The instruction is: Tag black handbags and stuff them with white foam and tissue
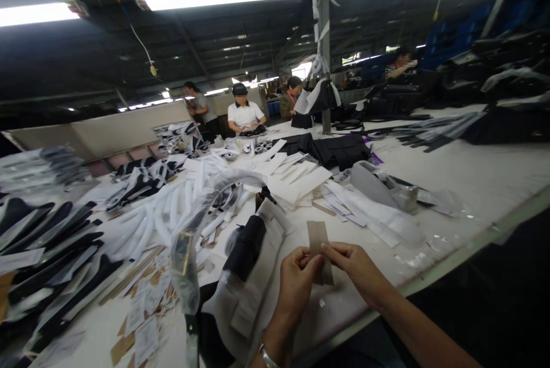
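Observation:
Between my two hands is a narrow strip of brown cardboard, held upright just above the white table. My left hand grips its left edge between thumb and fingers. From the right, my right hand pinches the strip near its middle, close to the left thumb. Just left of my hands lies a bag wrapped in white paper, with black parts showing. Its strap or handle, sleeved in clear plastic, arches up over the table.
Brown and white tags lie at the lower left, beside stacked dark and white pieces. White paper strips and black fabric cover the middle. A post rises at the back. Several people sit or stand beyond the table.

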A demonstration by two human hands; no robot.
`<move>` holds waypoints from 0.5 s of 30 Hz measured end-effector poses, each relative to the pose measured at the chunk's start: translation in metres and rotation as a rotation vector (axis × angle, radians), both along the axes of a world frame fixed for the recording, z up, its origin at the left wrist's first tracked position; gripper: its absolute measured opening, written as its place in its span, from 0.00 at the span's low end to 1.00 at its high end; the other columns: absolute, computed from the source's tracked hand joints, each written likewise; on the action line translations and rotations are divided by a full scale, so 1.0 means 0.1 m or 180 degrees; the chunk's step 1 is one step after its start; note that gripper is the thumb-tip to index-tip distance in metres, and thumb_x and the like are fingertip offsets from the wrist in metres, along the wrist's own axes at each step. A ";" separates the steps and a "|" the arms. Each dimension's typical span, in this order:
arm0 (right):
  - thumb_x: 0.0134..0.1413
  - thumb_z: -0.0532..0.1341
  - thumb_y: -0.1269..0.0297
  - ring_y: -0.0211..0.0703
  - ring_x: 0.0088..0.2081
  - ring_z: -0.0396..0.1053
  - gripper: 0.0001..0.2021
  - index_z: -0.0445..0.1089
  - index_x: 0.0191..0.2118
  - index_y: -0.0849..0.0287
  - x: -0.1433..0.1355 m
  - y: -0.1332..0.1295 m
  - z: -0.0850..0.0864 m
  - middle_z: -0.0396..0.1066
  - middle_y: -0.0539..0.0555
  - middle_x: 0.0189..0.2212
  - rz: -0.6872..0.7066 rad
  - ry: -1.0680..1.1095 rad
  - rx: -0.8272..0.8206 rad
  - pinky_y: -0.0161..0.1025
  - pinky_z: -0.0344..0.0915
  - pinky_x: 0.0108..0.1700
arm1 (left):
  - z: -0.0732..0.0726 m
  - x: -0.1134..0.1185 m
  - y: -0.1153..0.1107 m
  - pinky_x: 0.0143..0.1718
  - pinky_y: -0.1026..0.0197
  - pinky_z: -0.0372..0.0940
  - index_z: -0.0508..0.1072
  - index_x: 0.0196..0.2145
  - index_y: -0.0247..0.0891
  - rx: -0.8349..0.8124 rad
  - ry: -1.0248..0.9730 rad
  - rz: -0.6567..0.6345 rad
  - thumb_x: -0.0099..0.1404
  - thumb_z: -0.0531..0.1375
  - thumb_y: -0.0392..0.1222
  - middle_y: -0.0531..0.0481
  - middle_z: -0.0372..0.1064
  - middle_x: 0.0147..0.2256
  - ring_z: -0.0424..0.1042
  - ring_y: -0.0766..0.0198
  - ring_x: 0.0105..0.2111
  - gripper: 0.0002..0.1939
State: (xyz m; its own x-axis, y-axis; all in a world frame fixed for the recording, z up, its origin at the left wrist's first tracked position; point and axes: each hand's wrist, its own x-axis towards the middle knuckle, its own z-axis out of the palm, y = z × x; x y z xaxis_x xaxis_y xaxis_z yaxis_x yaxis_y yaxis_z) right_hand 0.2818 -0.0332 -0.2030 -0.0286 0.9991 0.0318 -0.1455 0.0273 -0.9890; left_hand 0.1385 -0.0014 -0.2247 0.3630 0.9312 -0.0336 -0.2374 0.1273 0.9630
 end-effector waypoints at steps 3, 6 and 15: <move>0.57 0.64 0.44 0.52 0.39 0.75 0.22 0.81 0.39 0.61 0.07 0.08 -0.08 0.80 0.57 0.35 -0.0211 -0.0216 -0.0030 0.46 0.69 0.48 | -0.03 0.00 0.06 0.30 0.63 0.66 0.78 0.38 0.30 -0.0092 -0.0032 -0.0001 0.54 0.70 0.58 0.42 0.78 0.32 0.76 0.59 0.30 0.26; 0.54 0.64 0.42 0.52 0.40 0.76 0.24 0.81 0.37 0.61 0.17 0.17 -0.18 0.80 0.57 0.35 -0.0724 -0.0676 -0.0054 0.43 0.70 0.45 | -0.09 -0.01 0.13 0.32 0.61 0.68 0.79 0.41 0.30 -0.0285 -0.0045 0.0139 0.51 0.70 0.63 0.38 0.78 0.37 0.77 0.57 0.33 0.32; 0.52 0.62 0.40 0.54 0.36 0.75 0.23 0.77 0.25 0.57 0.50 0.42 -0.24 0.78 0.56 0.28 -0.1465 -0.1844 0.0171 0.44 0.70 0.40 | -0.18 0.04 0.23 0.32 0.63 0.67 0.77 0.31 0.31 -0.0655 -0.0099 0.0455 0.45 0.73 0.63 0.39 0.78 0.33 0.77 0.59 0.31 0.30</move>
State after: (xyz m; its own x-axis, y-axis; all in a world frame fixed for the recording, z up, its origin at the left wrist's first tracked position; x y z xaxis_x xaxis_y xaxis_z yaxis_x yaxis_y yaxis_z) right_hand 0.3318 0.0090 -0.2274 0.3658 0.9115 0.1879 0.4370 0.0100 -0.8994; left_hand 0.1422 0.0220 -0.2428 0.2318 0.9479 -0.2186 -0.2961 0.2828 0.9123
